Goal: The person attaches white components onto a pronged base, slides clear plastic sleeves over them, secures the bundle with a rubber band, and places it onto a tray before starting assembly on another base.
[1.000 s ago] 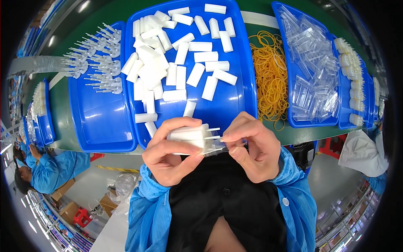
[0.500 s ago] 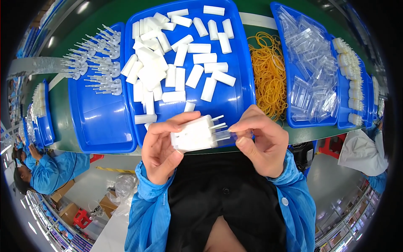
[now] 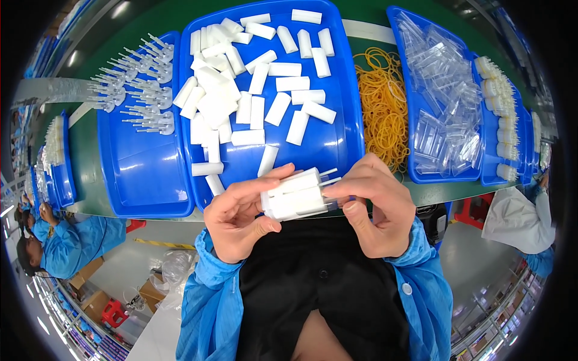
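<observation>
In front of my chest, my left hand (image 3: 241, 210) grips a clear plastic case packed with white cylindrical pieces (image 3: 295, 195). Its fingers lie along the top edge and its thumb along the near edge. Thin white rods (image 3: 330, 174) stick out of the case's right end. At that end my right hand (image 3: 382, 207) is curled, its index fingertip pressed against the rod area and its thumb just below. The right hand's other fingers are folded and partly hidden. Beyond my hands, a blue tray (image 3: 337, 153) holds many loose white cylindrical pieces (image 3: 248, 138).
To the left, a blue tray (image 3: 144, 180) holds white stemmed parts (image 3: 153, 96). Yellow rubber bands (image 3: 382, 114) lie right of the middle tray. Further right, another blue tray (image 3: 448, 178) holds clear plastic cases (image 3: 445, 90), with white assemblies (image 3: 503, 114) beyond. A co-worker (image 3: 78, 237) sits far left.
The case has shifted slightly right in my left hand and turned a little. My right index finger has moved in against its rod end, where before the fingers were further out.
</observation>
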A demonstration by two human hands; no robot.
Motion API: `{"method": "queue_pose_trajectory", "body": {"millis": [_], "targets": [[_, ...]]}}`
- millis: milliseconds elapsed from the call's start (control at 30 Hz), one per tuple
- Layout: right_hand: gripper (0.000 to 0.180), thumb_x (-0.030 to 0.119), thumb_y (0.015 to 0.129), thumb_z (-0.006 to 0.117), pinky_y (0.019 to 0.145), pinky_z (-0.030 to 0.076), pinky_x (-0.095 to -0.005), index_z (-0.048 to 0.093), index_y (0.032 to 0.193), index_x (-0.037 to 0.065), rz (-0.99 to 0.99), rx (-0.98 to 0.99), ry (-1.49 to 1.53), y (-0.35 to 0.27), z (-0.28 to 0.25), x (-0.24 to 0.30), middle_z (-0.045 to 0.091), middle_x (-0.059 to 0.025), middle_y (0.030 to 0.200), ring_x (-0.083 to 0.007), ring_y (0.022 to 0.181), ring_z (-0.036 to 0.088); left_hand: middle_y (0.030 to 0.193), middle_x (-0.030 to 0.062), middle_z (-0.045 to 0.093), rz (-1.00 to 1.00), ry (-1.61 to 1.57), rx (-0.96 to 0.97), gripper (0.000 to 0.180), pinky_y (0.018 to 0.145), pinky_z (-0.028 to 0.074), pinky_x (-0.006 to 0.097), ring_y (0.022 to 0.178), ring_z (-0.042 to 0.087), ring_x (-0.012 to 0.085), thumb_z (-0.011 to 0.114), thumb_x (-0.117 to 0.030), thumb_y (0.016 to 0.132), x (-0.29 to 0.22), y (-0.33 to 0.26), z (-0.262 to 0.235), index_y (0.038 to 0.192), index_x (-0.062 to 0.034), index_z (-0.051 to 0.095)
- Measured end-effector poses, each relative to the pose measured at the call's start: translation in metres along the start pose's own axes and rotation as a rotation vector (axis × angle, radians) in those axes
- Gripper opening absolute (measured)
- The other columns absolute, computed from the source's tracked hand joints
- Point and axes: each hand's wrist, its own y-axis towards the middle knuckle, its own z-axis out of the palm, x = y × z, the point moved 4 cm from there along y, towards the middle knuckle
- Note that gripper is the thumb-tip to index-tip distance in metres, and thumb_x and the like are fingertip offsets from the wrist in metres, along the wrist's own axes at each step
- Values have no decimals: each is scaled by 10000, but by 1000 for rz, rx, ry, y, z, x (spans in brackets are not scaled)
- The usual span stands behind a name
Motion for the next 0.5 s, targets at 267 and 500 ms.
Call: {"method": "queue_pose_trajectory", "body": {"millis": [267,500], "targets": [[195,46,826,640,595,370,-232,627,1015,1,223,-66,263,-15,-3,-15,601,-83,891,-114,701,471,1215,281,521,-83,51,-114,462,930,480,405,1131,537,327,742,25,699,3,0,-7,1115,69,544],[208,25,818,657,665,367,-231,598,1013,-15,265,-64,502,-10,-6,-23,563,-92,959,-115,790,481,1168,318,531,-55,-102,-54,402,908,495,436,1126,533,346,709,79,709,8,1,-6,1083,86,561]]}}
